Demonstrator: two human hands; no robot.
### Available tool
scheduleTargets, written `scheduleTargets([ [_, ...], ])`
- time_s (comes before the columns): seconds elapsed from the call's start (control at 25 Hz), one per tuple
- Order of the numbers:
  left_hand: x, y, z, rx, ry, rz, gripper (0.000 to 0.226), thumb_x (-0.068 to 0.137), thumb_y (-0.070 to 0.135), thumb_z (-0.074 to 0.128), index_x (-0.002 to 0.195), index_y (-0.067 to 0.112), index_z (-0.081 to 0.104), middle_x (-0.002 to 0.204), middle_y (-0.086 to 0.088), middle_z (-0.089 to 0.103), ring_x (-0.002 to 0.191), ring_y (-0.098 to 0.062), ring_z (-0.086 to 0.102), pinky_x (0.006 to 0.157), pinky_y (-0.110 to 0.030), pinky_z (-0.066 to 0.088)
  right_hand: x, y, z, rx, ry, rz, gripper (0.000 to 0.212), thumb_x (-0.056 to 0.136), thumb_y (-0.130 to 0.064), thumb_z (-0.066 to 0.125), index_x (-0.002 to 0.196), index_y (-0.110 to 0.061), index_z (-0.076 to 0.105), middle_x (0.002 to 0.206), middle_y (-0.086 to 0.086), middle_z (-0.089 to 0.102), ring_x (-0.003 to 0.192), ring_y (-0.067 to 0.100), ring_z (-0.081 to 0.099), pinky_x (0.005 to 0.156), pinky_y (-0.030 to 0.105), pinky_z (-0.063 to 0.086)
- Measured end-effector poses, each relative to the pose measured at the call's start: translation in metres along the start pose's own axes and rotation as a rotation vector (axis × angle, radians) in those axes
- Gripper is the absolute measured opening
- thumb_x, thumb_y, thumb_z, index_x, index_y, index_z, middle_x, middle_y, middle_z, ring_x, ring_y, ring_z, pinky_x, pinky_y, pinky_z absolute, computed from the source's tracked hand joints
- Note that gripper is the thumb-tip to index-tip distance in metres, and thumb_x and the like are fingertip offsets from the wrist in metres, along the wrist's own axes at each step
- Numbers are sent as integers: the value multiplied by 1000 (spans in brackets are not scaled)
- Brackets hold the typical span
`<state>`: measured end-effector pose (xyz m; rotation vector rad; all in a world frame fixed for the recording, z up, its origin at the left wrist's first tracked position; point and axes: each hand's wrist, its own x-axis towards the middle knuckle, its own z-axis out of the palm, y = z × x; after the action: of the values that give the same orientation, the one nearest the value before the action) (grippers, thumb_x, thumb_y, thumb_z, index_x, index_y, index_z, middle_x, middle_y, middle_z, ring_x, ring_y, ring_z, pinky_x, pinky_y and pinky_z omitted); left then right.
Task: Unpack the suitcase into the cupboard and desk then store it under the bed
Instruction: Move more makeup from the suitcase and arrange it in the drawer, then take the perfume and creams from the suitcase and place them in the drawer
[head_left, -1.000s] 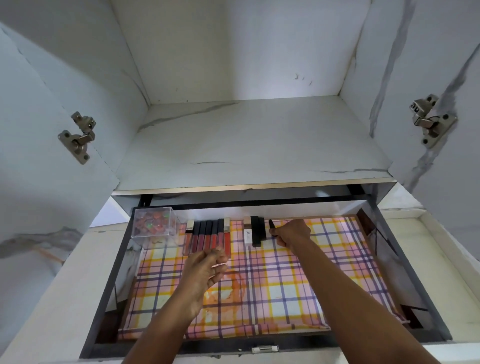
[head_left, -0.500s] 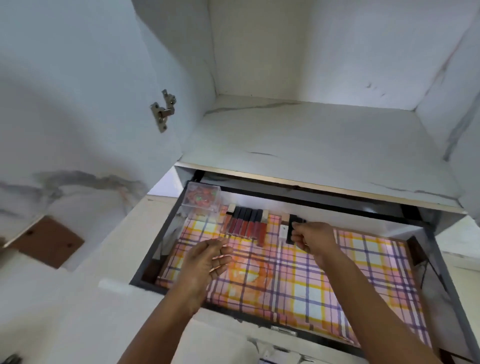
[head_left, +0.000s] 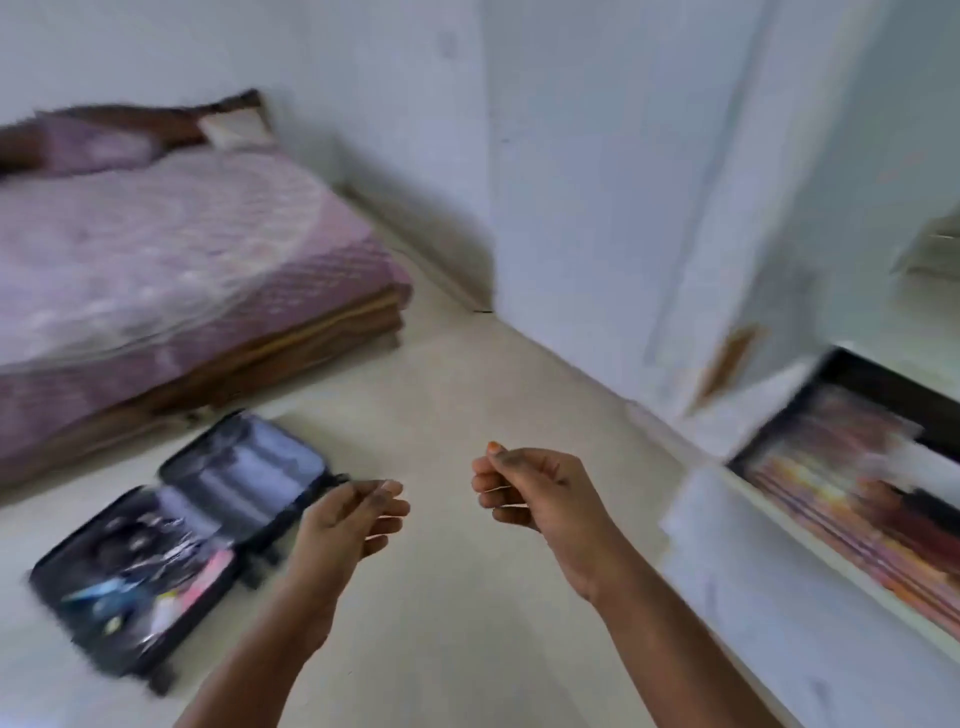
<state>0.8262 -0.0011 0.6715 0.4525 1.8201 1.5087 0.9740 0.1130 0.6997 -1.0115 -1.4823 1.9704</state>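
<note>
The dark suitcase (head_left: 171, 540) lies flat and unzipped on the floor at the lower left, with several blurred items in its near half. Above it stands the bed (head_left: 171, 270) under a purple quilted cover. At the right edge the cupboard's drawer (head_left: 857, 483) is pulled out, showing its plaid liner. My left hand (head_left: 350, 519) hovers in mid-air over the floor just right of the suitcase, fingers loosely curled and holding nothing. My right hand (head_left: 530, 493) hangs beside it, fingers curled in, nothing visible in it. The whole view is blurred by motion.
Pale floor (head_left: 457, 395) stretches between the bed, the suitcase and the cupboard. The white cupboard door and side panel (head_left: 597, 197) rise at the centre right. The drawer front (head_left: 769, 597) juts out into the room at the lower right.
The view has swung left from the drawer to the room. My right hand has left the black items at the back of the drawer, and both hands now hang over the floor.
</note>
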Motion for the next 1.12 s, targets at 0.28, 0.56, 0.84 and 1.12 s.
scheduleTargets([
  [0.28,15,-28,-252,-231,575,-73,15,92,17,55,87,7,65,86,-15,67,78,-23,58,71,-29,43,116,28,233,-28,-354,161,25,90,-21,60,87,2,69,74,12,67,63,17,62,59,22,53],
  [0.56,93,-45,-423,-298,909,-221,19,89,20,60,94,3,67,88,-12,69,82,-22,61,79,-32,48,270,86,451,-61,-539,358,22,91,-20,59,81,-2,69,63,5,68,52,9,63,50,17,52],
  [0.84,204,-77,-550,-360,916,-288,18,90,21,58,93,5,67,82,-8,71,78,-19,63,76,-31,48,365,157,634,-168,-609,470,20,91,-17,59,81,-4,69,64,5,67,51,9,60,48,16,49],
  [1.12,356,-314,-677,-315,1000,-495,13,92,17,57,86,7,65,78,-9,69,73,-22,60,67,-30,45,484,415,756,-515,-573,406,18,90,-11,60,75,-5,68,61,5,64,48,8,56,44,17,45],
])
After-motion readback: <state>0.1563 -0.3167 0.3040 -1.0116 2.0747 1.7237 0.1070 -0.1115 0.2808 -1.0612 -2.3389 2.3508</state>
